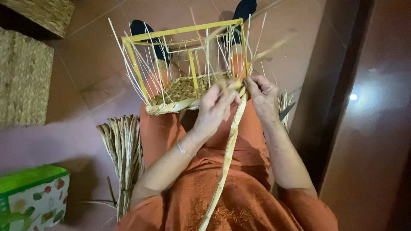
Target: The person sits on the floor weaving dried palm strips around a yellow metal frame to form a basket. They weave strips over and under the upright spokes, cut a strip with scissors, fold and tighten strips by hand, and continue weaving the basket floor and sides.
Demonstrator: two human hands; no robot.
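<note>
1. Left hand point(214, 109): centre of the frame, forearm rising from the lower centre, wrist bent, fingers curled and pinched on the flat straw strip point(229, 149) at the near rim of the basket.
2. Right hand point(263, 96): just right of the left hand, forearm coming up from the lower right. Fingers are bent and closed at the same rim, where the strip meets the weave; the exact hold is partly hidden by the left hand.
3. Straw strip: runs from the two hands down across the lap to the bottom edge of the frame, pale yellow, slightly twisted.
4. Half-woven basket point(180, 96): upper centre of the frame, resting on the person's knees, tilted toward the camera. A woven base and low braided rim are complete; thin upright stakes stand out all round.
5. Yellow rectangular frame point(184, 30): set inside the basket, rising above the stakes. The basket holds nothing else visible.
6. Bundle of dried straw point(124, 158): lower left of centre, on the tiled floor, beside the person's leg.
7. Green printed box point(30, 196): lower left corner.
8. Woven mats point(23, 77): left edge, upper part of the frame.
</note>
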